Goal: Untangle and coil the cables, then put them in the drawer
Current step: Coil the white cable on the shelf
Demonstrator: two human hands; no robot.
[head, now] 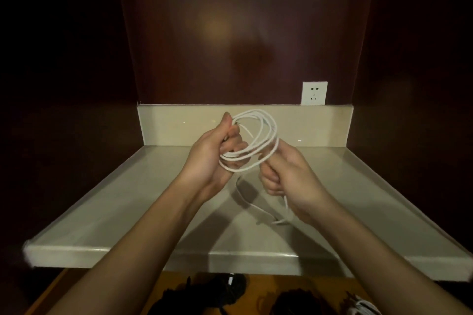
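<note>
- One head-worn view, looking forward and down over both forearms.
- It faces the counter (128, 199) and dark back wall (230, 33) from close by.
- Wide-angle; edges bend.

Cable (252, 140) coil between both hands, above countertop (128, 199), socket (314, 93) behind

Both hands raised, left hand (212, 153) and right hand (286, 176) fingers curled.

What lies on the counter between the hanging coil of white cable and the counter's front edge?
In the head view, the white cable's loose tail trails across the counter there, running from the right hand; otherwise bare.
</note>
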